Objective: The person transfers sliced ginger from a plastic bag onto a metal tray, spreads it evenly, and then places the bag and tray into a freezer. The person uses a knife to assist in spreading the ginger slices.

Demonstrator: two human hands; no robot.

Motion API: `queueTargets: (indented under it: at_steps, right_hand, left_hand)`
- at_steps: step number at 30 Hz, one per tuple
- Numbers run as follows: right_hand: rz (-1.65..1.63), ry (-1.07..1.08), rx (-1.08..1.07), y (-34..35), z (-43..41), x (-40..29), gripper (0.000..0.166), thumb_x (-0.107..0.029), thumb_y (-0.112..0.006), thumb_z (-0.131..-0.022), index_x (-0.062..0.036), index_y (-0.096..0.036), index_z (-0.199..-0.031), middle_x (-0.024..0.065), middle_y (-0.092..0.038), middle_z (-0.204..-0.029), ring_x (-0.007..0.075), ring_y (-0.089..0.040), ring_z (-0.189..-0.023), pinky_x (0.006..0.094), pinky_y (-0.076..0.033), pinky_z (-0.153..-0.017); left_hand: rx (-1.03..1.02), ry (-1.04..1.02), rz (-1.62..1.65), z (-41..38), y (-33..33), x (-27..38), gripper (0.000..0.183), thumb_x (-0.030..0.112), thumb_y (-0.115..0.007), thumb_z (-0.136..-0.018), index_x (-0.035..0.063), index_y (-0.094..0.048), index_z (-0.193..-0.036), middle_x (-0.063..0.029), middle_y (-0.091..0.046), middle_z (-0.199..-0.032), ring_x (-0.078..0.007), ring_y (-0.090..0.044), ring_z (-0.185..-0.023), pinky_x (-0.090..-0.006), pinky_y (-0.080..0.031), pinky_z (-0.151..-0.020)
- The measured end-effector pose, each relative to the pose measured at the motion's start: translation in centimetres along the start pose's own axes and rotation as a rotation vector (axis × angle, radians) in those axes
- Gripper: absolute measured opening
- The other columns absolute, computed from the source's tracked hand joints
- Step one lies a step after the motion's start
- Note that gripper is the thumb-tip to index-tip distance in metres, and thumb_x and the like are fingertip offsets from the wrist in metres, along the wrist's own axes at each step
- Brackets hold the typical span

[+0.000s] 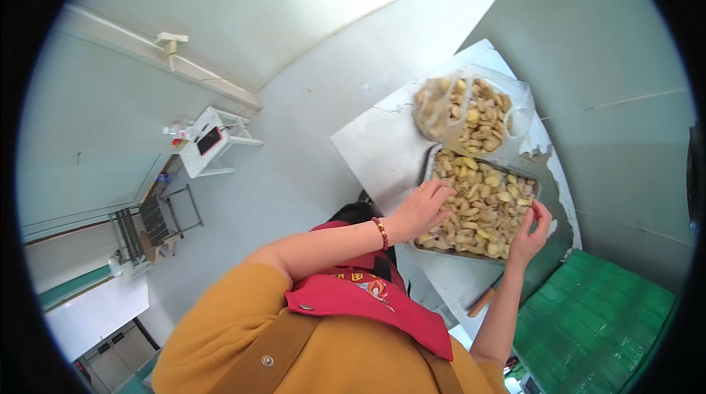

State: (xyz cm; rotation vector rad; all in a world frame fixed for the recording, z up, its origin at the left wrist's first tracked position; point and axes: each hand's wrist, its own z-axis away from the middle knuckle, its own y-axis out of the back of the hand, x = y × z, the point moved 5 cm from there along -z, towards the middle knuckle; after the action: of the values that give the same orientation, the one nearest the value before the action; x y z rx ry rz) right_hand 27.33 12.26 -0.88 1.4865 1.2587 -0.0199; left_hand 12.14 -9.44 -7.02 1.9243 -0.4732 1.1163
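A rectangular metal tray (pixel 460 254) full of cut ginger pieces (pixel 477 201) rests on the table before me. My left hand (pixel 422 211) reaches over the tray's left side, fingers bent down onto the ginger; whether they grip anything is hidden. At the right side, my right hand (pixel 532 231) has its thumb and fingers about the tray's rim. Just beyond the tray sits a clear plastic bag (pixel 518 99), its mouth spread open, holding more ginger (pixel 482 124). A knife with a wooden handle (pixel 481 304) lies near my right forearm, its blade partly hidden.
The metal-topped table (pixel 375 146) has a peeling right edge near the wall panel (pixel 623 173). Green wrapped stacked goods (pixel 595 322) stand to the right. Across the floor at left are a white stool (pixel 205 146) bearing a phone and bottle, and a dark metal rack (pixel 157 217).
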Motion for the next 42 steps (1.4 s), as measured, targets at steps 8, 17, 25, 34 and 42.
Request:
queueTargets:
  at_steps: [8,17,25,34,42]
  right_hand:
    - [-0.285,0.254,-0.220,-11.5,4.7,-18.7,0.019,0.006,-0.061,-0.087,-0.0024,-0.065,-0.104,0.0129,-0.065,-0.101,0.0287,-0.062,-0.095,0.0351,-0.048,-0.087]
    - [0.053,-0.023,-0.211,-35.3,3.2,-21.6,0.023,-0.007,-0.063,-0.092,-0.0032,-0.061,-0.115,0.0148,-0.061,-0.117,0.0325,-0.057,-0.111,0.0417,-0.043,-0.099]
    - [0.671,-0.382,-0.102,-40.1,5.4,-15.3,0.038,-0.028,-0.053,-0.102,0.0012,-0.055,-0.126,0.0172,-0.050,-0.131,0.0310,-0.044,-0.125,0.0424,-0.034,-0.108]
    - [0.793,-0.644,-0.005,-40.1,4.4,-14.8,0.060,-0.050,-0.042,-0.101,0.0030,-0.043,-0.127,0.0234,-0.053,-0.121,0.0355,-0.055,-0.108,0.0520,-0.048,-0.095]
    - [0.947,-0.714,-0.026,-39.6,4.9,-15.1,0.070,-0.055,-0.054,-0.093,0.0059,-0.046,-0.127,0.0254,-0.053,-0.122,0.0397,-0.055,-0.112,0.0534,-0.047,-0.095]
  left_hand:
    - [0.227,0.123,-0.083,5.3,17.0,-8.1,0.032,-0.001,-0.059,-0.087,0.0015,-0.055,-0.119,-0.0178,-0.057,-0.111,-0.0364,-0.058,-0.103,-0.0402,-0.049,-0.091]
    - [0.094,0.510,-0.126,3.7,31.6,-42.9,0.027,-0.004,-0.054,-0.087,0.0014,-0.055,-0.113,-0.0144,-0.055,-0.106,-0.0286,-0.059,-0.098,-0.0379,-0.053,-0.082]
    - [-0.148,0.837,-0.283,6.4,31.4,-78.0,0.019,0.002,-0.056,-0.088,0.0039,-0.059,-0.106,-0.0146,-0.062,-0.103,-0.0314,-0.061,-0.100,-0.0422,-0.050,-0.088]
    - [-0.099,1.081,-0.407,8.7,22.6,-109.2,0.014,0.015,-0.062,-0.087,0.0046,-0.065,-0.095,-0.0169,-0.067,-0.094,-0.0334,-0.064,-0.092,-0.0457,-0.052,-0.082]
    - [0.160,1.308,-0.442,12.3,16.2,-119.8,0.033,0.020,-0.077,-0.082,0.0004,-0.055,-0.097,-0.0178,-0.066,-0.097,-0.0335,-0.065,-0.088,-0.0448,-0.053,-0.079]
